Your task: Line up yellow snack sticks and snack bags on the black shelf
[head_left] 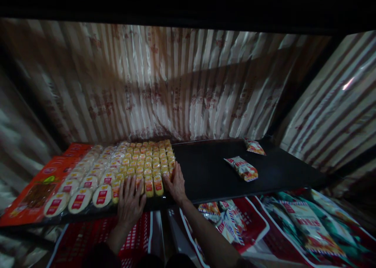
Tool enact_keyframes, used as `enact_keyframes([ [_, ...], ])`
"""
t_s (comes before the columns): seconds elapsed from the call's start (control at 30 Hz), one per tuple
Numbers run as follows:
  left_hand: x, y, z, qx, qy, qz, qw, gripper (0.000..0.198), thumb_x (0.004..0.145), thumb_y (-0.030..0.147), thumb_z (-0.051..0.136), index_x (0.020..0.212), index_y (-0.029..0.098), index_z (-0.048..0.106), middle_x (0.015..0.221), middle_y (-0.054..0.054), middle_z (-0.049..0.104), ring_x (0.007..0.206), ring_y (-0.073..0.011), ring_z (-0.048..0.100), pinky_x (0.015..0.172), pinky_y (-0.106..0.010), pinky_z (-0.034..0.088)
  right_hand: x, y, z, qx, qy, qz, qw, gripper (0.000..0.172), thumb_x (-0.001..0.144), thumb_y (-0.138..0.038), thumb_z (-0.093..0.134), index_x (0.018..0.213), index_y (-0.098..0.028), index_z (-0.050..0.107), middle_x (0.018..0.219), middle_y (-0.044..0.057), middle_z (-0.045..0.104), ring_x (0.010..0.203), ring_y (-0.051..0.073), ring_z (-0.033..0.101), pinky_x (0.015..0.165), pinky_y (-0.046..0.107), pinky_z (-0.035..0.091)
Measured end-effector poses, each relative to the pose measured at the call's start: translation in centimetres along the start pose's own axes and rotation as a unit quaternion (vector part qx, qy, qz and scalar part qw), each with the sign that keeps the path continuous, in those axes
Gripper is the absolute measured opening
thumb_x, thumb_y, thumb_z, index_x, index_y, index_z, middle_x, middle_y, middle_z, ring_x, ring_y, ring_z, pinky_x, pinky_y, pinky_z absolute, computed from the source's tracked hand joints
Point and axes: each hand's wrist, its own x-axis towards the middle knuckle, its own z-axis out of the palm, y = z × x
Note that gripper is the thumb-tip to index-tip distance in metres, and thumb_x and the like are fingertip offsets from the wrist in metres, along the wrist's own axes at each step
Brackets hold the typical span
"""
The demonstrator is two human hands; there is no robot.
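Note:
Rows of small wrapped yellow cakes stand packed together on a black shelf. My left hand lies flat against the front of these rows, fingers stretched out over several cakes. At their right side, my right hand rests along the front corner with its fingers extended and thumb apart, touching the end row. Neither hand is wrapped round a single pack. To the left of the yellow cakes, larger round wrapped cakes stand in rows. Beyond those lie flat orange packets.
A snack bag and another bag lie on the shelf's right part. Below the front edge are a red basket, a second red basket with bags, and more bags at right. Striped sheeting hangs behind.

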Motion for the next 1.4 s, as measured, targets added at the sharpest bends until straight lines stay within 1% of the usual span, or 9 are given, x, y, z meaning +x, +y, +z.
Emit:
enact_keyframes([
  [0.13, 0.4, -0.1, -0.4, -0.001, 0.034, -0.106, 0.994, 0.053, 0.087, 0.031, 0.046, 0.138, 0.018, 0.042, 0.153, -0.013, 0.024, 0.143, -0.0334, 0.008, 0.111, -0.059, 0.018, -0.1, -0.2, 0.1, -0.017, -0.005, -0.002, 1.0, 0.081, 0.082, -0.052, 0.049, 0.146, -0.012, 0.019, 0.151, 0.021, 0.025, 0.14, 0.031, 0.022, 0.109, 0.05, 0.027],
  [0.23, 0.6, -0.3, -0.3, -0.015, 0.024, -0.128, 0.991, 0.053, 0.088, 0.031, 0.044, 0.139, 0.02, 0.039, 0.153, -0.011, 0.024, 0.143, -0.033, 0.007, 0.111, -0.059, 0.016, -0.3, -0.1, 0.3, -0.032, -0.016, -0.015, 0.999, 0.081, 0.082, -0.051, 0.05, 0.146, -0.012, 0.02, 0.15, 0.02, 0.026, 0.14, 0.03, 0.022, 0.109, 0.049, 0.027],
  [0.37, 0.6, -0.3, 0.1, -0.03, 0.008, -0.133, 0.991, 0.054, 0.088, 0.031, 0.044, 0.14, 0.022, 0.037, 0.152, -0.01, 0.027, 0.143, -0.0319, 0.009, 0.112, -0.06, 0.013, -0.5, 0.0, 0.5, -0.045, -0.021, -0.017, 0.999, 0.081, 0.082, -0.05, 0.05, 0.146, -0.01, 0.019, 0.151, 0.02, 0.025, 0.141, 0.029, 0.02, 0.109, 0.048, 0.028],
  [0.47, 0.5, -0.2, 0.2, -0.036, 0.005, -0.135, 0.99, 0.055, 0.088, 0.03, 0.043, 0.141, 0.021, 0.035, 0.153, -0.011, 0.024, 0.143, -0.0314, 0.011, 0.112, -0.059, 0.013, -0.5, -0.1, 0.6, -0.049, -0.02, -0.018, 0.998, 0.08, 0.082, -0.051, 0.05, 0.146, -0.011, 0.021, 0.151, 0.02, 0.025, 0.141, 0.029, 0.021, 0.109, 0.047, 0.027],
  [0.6, 0.5, -0.1, 0.1, -0.042, 0.012, -0.131, 0.99, 0.059, 0.088, 0.029, 0.043, 0.145, 0.023, 0.026, 0.155, -0.011, 0.017, 0.142, -0.0313, 0.013, 0.112, -0.059, 0.013, -0.5, 0.1, 0.7, -0.062, -0.005, -0.027, 0.998, 0.079, 0.083, -0.049, 0.05, 0.145, -0.011, 0.022, 0.15, 0.02, 0.028, 0.14, 0.028, 0.023, 0.109, 0.046, 0.029],
  [0.8, 0.5, -0.1, -0.1, -0.055, 0.026, -0.113, 0.992, 0.066, 0.088, 0.027, 0.045, 0.147, 0.027, 0.015, 0.155, -0.01, 0.013, 0.142, -0.0332, 0.015, 0.11, -0.062, 0.015, -0.6, 0.1, 0.6, -0.072, -0.001, -0.028, 0.997, 0.078, 0.082, -0.049, 0.051, 0.145, -0.012, 0.024, 0.149, 0.018, 0.03, 0.14, 0.027, 0.025, 0.108, 0.045, 0.031],
  [1.03, 0.7, 0.3, -0.7, -0.067, 0.027, -0.112, 0.991, 0.067, 0.089, 0.026, 0.045, 0.147, 0.029, 0.012, 0.156, -0.008, 0.011, 0.142, -0.0331, 0.015, 0.111, -0.061, 0.017, -0.8, -0.2, 0.4, -0.073, -0.001, -0.026, 0.997, 0.079, 0.081, -0.049, 0.053, 0.145, -0.011, 0.026, 0.149, 0.019, 0.031, 0.139, 0.027, 0.026, 0.108, 0.044, 0.031],
  [1.23, 0.5, 0.2, -0.4, -0.049, 0.015, -0.097, 0.994, 0.067, 0.089, 0.025, 0.044, 0.147, 0.03, 0.011, 0.157, -0.007, 0.008, 0.142, -0.0338, 0.014, 0.11, -0.061, 0.018, -1.0, -0.2, 0.3, -0.064, -0.004, -0.027, 0.998, 0.08, 0.081, -0.05, 0.054, 0.145, -0.011, 0.025, 0.149, 0.02, 0.03, 0.138, 0.029, 0.028, 0.108, 0.046, 0.031],
  [1.4, 0.4, 0.3, -0.4, -0.027, 0.012, -0.074, 0.997, 0.068, 0.089, 0.023, 0.043, 0.147, 0.029, 0.009, 0.156, -0.008, 0.003, 0.141, -0.0353, 0.015, 0.108, -0.063, 0.022, -1.2, -0.4, 0.3, -0.059, 0.016, -0.031, 0.998, 0.08, 0.079, -0.048, 0.058, 0.144, -0.013, 0.028, 0.148, 0.02, 0.033, 0.137, 0.029, 0.031, 0.107, 0.046, 0.033],
])
